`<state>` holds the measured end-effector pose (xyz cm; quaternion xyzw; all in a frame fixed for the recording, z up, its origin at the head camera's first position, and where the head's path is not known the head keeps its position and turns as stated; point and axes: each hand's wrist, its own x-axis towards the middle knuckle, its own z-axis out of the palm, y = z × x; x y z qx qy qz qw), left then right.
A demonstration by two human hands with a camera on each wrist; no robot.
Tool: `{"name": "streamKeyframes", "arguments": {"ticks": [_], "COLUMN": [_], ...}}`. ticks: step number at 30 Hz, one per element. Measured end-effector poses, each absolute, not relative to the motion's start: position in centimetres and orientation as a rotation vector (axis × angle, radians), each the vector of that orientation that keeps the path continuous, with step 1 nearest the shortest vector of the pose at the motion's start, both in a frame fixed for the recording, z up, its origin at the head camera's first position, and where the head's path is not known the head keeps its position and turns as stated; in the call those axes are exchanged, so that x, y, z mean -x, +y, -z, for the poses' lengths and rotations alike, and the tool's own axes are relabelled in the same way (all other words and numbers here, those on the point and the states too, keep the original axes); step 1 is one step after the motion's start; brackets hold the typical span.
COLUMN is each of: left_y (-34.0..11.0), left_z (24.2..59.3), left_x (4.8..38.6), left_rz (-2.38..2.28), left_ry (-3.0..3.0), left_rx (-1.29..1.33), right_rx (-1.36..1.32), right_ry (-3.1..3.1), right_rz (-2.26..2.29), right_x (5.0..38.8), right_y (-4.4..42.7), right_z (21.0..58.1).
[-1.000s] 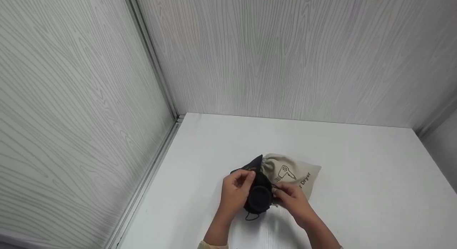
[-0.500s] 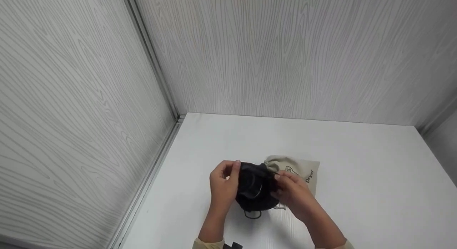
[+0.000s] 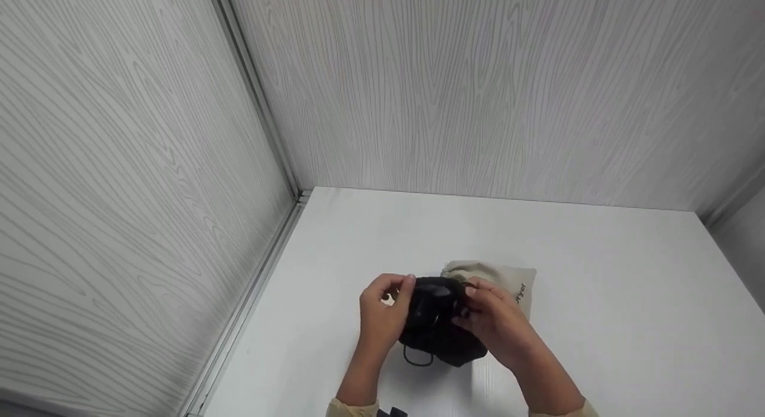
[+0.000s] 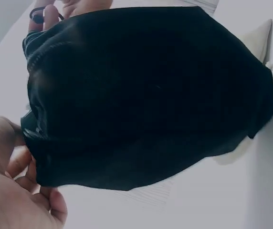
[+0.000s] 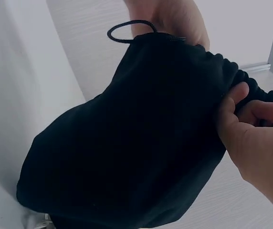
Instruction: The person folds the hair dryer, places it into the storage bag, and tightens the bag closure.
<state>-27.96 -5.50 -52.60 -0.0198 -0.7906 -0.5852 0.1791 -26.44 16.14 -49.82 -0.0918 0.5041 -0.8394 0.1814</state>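
Observation:
A black drawstring bag (image 3: 451, 346) is held up between the two hands, its mouth facing the head camera. Inside the mouth shows a glossy black object (image 3: 433, 296), whose kind I cannot tell. My left hand (image 3: 382, 314) pinches the left side of the rim between thumb and fingers. On the opposite side, my right hand (image 3: 502, 322) pinches the gathered rim and its cord. A black cord loop (image 3: 418, 363) hangs from the bag's near side. In both wrist views the cloth hides whatever is inside.
Behind the right hand lies a beige drawstring bag (image 3: 526, 279) with partly hidden printed lettering. Both rest above a white table (image 3: 615, 297), bounded by a pale wood-grain back wall (image 3: 466, 94) and left wall (image 3: 137, 184).
The round black end seen earlier is out of sight, and the bag's mouth has been spread and turned. Its lower end has swung right. The left hand shifted left, then slightly back right.

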Motion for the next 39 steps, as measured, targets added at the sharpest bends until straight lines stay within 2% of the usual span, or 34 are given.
{"name": "streamKeyframes", "arguments": {"ticks": [4, 13, 17, 21, 28, 39], "left_y": [-5.8, -6.8, -6.9, -6.8, -7.3, -7.7], "left_z": [54.1, 57.2, 56.8, 56.2, 55.6, 53.2], "left_x": [27.5, 25.9, 25.7, 25.9, 26.1, 27.0], "left_rz": [1.690, 1.992, 2.123, 2.176, 2.127, 2.124], "left_ry": [-2.260, -2.530, -2.540, -2.513, -2.349, -1.994], "left_rx": [0.155, 0.199, 0.280, 0.371, 0.243, 0.223], "right_rx": [0.210, 0.107, -0.001, 0.007, -0.015, -0.075], "right_ry": [1.421, 1.406, 1.456, 1.524, 1.611, 1.506], "right_rz": [2.435, 2.556, 2.585, 2.579, 2.603, 2.698], "right_x": [26.7, 26.6, 26.7, 26.9, 26.9, 27.5], "right_y": [16.7, 17.1, 16.9, 17.0, 18.1, 19.9], "right_z": [49.7, 50.1, 50.1, 49.9, 49.6, 49.3]}}
